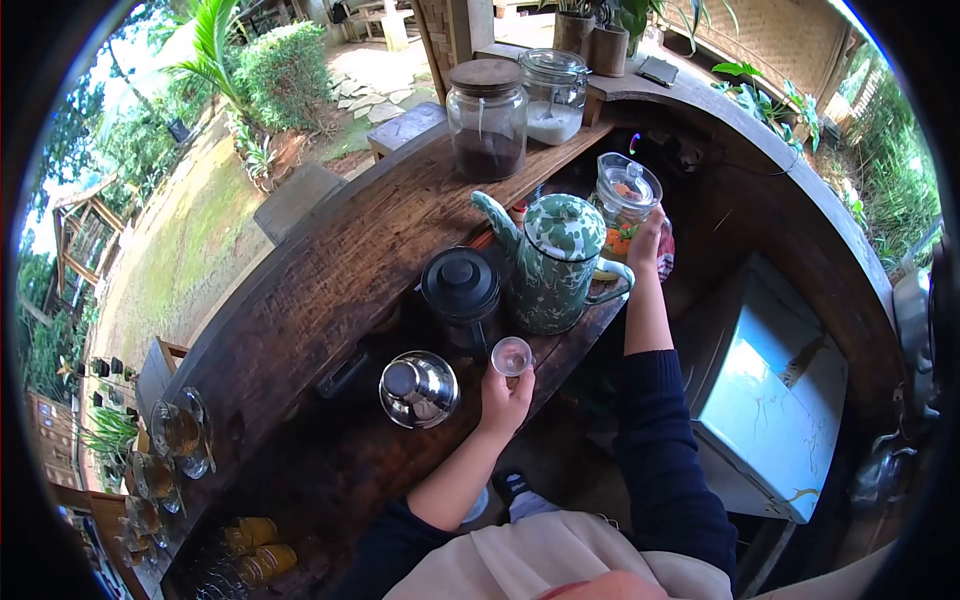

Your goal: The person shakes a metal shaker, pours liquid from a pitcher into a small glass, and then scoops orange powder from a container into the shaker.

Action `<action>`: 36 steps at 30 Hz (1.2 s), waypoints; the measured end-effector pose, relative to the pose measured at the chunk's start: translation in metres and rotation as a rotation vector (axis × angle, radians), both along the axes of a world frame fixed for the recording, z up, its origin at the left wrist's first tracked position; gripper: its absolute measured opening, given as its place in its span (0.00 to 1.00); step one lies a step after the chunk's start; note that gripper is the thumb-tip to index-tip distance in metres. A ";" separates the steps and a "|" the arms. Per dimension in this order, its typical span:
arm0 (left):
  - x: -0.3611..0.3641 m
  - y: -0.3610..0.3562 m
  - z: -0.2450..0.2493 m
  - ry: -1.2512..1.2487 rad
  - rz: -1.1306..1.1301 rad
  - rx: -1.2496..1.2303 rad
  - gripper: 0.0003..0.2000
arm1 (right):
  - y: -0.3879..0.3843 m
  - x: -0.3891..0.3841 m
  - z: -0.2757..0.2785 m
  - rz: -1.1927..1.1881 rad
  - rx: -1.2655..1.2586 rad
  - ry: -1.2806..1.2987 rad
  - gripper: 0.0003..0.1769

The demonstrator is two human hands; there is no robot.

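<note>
My left hand [508, 402] is closed around a small clear cup [511, 356], held upright at the edge of the dark wooden counter. Farther off, my right hand [648, 240] grips the side of a lidded glass jug [628, 188]; some of its fingers are hidden. Between my hands stands a large green-and-white speckled enamel kettle [556, 270], its spout toward the far left. A black-lidded French press [461, 290] is beside the kettle. Left of the cup is a shiny metal cocktail shaker [418, 388]. Orange items [618, 240] show below the jug.
Two glass jars, one with dark contents [487, 130] and one with white contents [553, 105], stand on the raised wooden ledge [370, 235]. Several glass cups [175, 428] line the left. A white marbled-top cabinet [770, 400] is at right.
</note>
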State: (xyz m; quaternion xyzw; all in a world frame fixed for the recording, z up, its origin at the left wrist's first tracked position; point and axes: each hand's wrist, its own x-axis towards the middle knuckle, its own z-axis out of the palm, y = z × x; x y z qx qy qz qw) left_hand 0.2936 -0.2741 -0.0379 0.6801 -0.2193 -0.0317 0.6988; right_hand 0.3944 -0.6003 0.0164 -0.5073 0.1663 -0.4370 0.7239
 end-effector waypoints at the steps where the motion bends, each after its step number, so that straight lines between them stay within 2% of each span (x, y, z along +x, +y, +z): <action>1: 0.000 0.001 0.002 -0.001 0.001 -0.002 0.13 | 0.007 -0.003 0.006 -0.017 -0.027 0.043 0.33; 2: -0.001 0.001 0.004 0.001 -0.004 -0.008 0.12 | 0.014 -0.006 0.012 -0.034 -0.055 0.086 0.37; 5: 0.000 0.001 0.003 -0.007 -0.003 -0.007 0.12 | 0.022 -0.009 0.014 -0.161 -0.079 0.133 0.37; 10: 0.001 0.001 0.000 -0.005 -0.005 -0.012 0.12 | 0.025 -0.026 0.012 -0.185 -0.122 0.067 0.36; 13: 0.001 0.001 -0.001 0.009 -0.005 0.007 0.15 | 0.019 -0.039 0.006 -0.253 -0.211 0.062 0.34; 16: 0.001 0.001 -0.002 0.010 -0.008 0.017 0.15 | 0.015 -0.051 -0.002 -0.227 -0.114 0.035 0.34; 24: 0.002 0.000 -0.003 0.063 -0.022 0.005 0.16 | 0.016 -0.082 -0.008 -0.275 -0.165 0.074 0.33; 28: 0.002 0.000 -0.002 0.006 -0.012 0.012 0.16 | 0.018 -0.096 -0.010 -0.233 -0.062 -0.051 0.32; 32: 0.002 -0.001 0.003 -0.007 -0.013 0.064 0.16 | 0.024 -0.118 -0.015 -0.250 -0.086 -0.079 0.35; 36: 0.000 -0.004 0.006 -0.038 0.007 0.086 0.15 | 0.031 -0.142 -0.030 -0.157 -0.012 -0.180 0.37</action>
